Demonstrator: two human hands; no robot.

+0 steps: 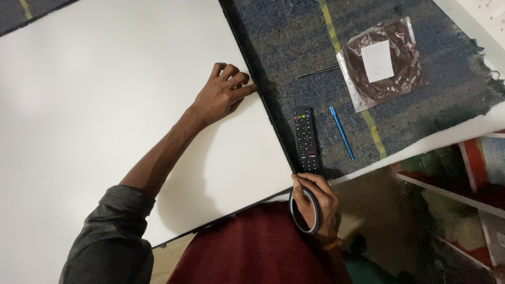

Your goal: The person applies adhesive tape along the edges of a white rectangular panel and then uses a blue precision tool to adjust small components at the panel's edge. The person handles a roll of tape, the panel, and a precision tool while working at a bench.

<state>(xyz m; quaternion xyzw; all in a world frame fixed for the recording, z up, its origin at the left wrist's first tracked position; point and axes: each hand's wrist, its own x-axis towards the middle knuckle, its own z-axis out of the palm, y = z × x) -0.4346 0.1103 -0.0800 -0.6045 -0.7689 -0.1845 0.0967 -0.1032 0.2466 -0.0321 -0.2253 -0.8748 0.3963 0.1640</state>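
The right hand [315, 202] was closed around a roll of tape [305, 211], holding it upright at the near corner of the large white panel [105, 105]. The remote control [306, 139] lay just beyond that hand, almost touching the fingertips, its long axis running away from the person along the panel's dark edge. The left hand [223, 94] rested on the panel near that same edge, fingers curled loosely and gripping nothing, farther up than the remote. A blue pen [342, 132] lay on the carpeted desk [294, 42] beside the remote, roughly parallel to it.
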